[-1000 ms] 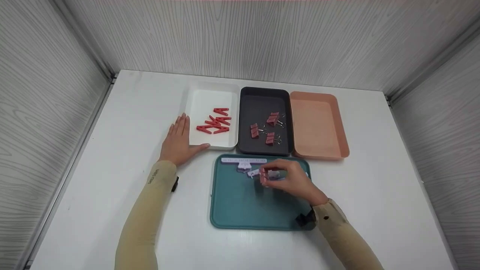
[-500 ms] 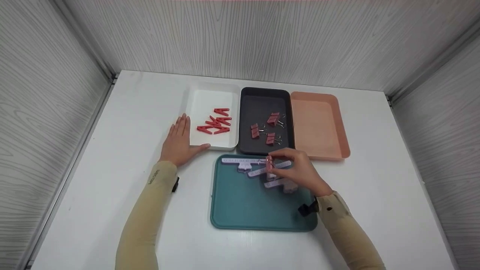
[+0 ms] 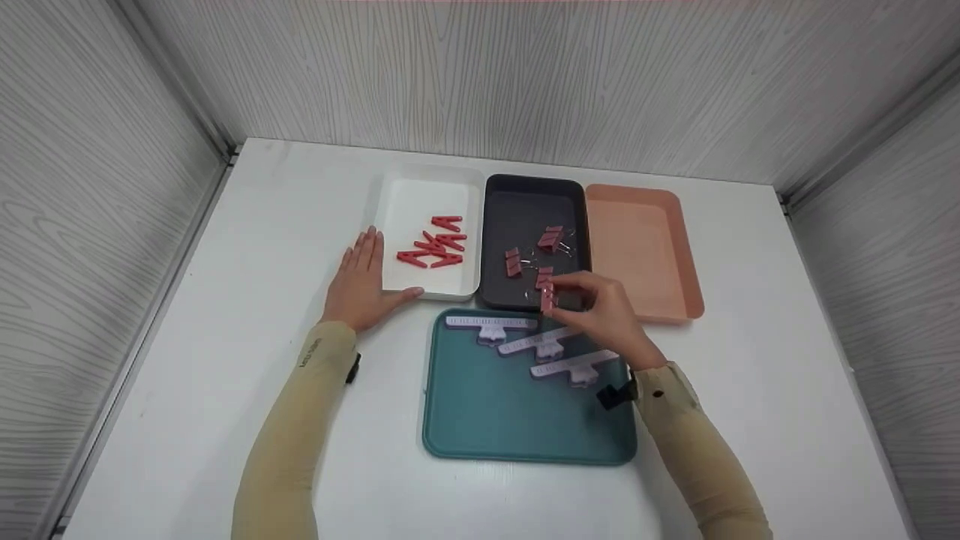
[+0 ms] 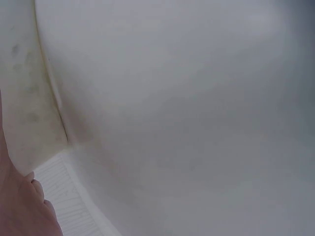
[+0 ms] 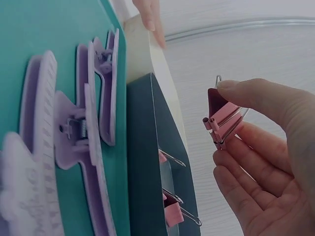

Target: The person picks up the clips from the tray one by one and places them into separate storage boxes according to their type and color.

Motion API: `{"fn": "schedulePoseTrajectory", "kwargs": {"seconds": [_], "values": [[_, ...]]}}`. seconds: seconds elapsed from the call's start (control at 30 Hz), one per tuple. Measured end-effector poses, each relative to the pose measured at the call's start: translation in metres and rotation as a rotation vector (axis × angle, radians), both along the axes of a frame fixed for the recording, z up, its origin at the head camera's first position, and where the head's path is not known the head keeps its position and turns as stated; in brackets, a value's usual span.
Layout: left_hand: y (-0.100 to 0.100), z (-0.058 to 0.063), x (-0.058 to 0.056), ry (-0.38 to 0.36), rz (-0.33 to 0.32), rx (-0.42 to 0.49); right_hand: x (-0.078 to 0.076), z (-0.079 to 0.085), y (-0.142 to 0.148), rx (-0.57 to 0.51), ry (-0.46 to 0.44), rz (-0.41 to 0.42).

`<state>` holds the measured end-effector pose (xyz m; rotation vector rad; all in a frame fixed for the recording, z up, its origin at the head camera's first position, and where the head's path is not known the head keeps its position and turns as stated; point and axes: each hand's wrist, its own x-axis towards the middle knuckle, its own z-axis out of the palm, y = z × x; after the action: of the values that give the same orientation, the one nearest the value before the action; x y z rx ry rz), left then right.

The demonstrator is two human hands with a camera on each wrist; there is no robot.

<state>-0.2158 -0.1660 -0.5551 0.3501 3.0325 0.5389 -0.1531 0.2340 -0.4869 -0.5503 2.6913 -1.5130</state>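
Note:
My right hand (image 3: pixel 606 309) pinches a pink binder clip (image 3: pixel 548 297) between thumb and fingertips, over the front part of the dark tray (image 3: pixel 529 193). In the right wrist view the held binder clip (image 5: pixel 225 118) shows its metal wire handles. Three more pink binder clips (image 3: pixel 513 262) lie inside that tray, one partly behind the held one. With fingers straight, my left hand (image 3: pixel 358 285) rests against the left side and front corner of the white tray (image 3: pixel 431 174), its thumb along the front edge. Several red clothespin-like clips (image 3: pixel 448 259) lie in the white tray.
A teal tray (image 3: pixel 517 420) stands in front, bearing three lilac ruler-edged clips (image 3: pixel 491 330). At the right, a salmon tray (image 3: pixel 637 247) sits against the dark one. Pale wood-grain walls (image 3: pixel 480 82) enclose the table at the back and sides.
My right hand has moved away from me with the pink binder clip, from above the teal tray to the dark tray, uncovering the lilac clips. The left hand stays in place.

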Motion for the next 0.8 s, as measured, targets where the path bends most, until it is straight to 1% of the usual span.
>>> {"fn": "schedulePoseTrajectory", "kwargs": {"seconds": [0.3,0.43,0.57,0.8], "values": [[0.001,0.0,0.0,0.003,0.002,-0.007,-0.017,0.009,-0.001,-0.001,0.008,-0.075],[0.001,0.001,0.001,0.002,0.002,-0.012,-0.025,0.01,-0.001,-0.006,0.011,-0.086],[0.002,0.003,0.002,0.004,0.003,-0.015,-0.033,0.011,0.0,-0.028,0.025,-0.086],[0.001,0.001,0.001,0.005,0.002,-0.01,-0.044,0.011,0.001,-0.081,0.024,-0.137]]}}
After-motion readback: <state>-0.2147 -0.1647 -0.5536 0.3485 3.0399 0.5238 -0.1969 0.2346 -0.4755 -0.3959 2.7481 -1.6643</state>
